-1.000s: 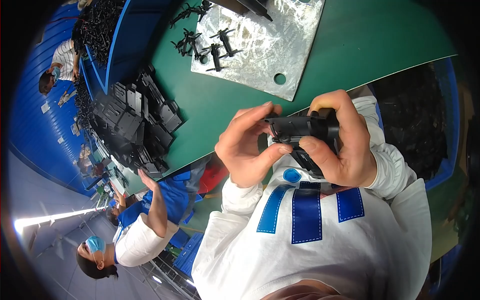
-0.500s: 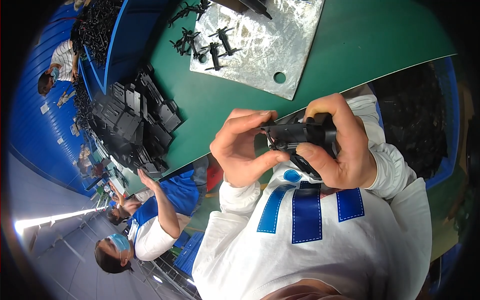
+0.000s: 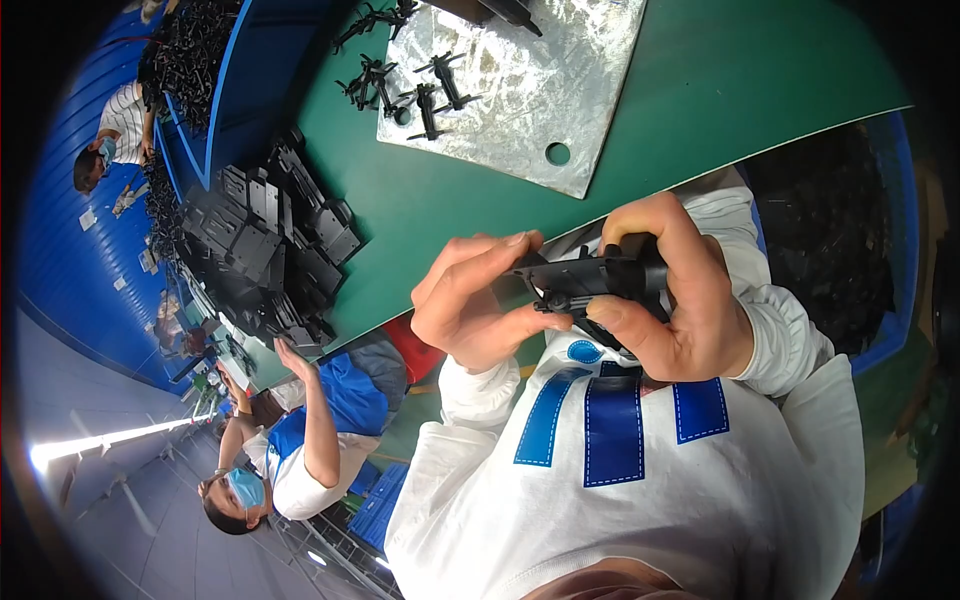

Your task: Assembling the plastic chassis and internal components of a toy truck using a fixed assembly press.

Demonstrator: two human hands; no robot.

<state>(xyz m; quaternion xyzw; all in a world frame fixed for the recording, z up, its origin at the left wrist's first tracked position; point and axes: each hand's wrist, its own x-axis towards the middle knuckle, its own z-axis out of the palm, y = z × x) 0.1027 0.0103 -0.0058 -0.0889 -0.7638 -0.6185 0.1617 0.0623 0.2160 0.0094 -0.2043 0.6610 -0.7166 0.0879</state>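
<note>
Between my two hands, in front of my chest, is a black plastic part [image 3: 585,275], boxy with small prongs along its edge. My right hand [image 3: 675,290] wraps round its right end, thumb along the near side and fingers curled over the top. My left hand [image 3: 475,300] pinches the left end, thumb below and fingertips above. The underside of the part is mostly hidden by my fingers. Beyond my hands, small black pronged pieces [image 3: 447,82] lie on a scuffed metal plate [image 3: 530,110] with round holes.
On the left of the green table [image 3: 740,90] is a heap of flat black plastic parts [image 3: 250,230]. A dark tool tip [image 3: 515,15] hangs over the plate. Blue bins of black pieces [image 3: 825,240] stand at right and far left. A co-worker [image 3: 320,430] in blue sits at left.
My left hand has shifted slightly left and its fingers have lowered a little at the part's end. The part stays in my right hand. The co-worker at left has leaned forward.
</note>
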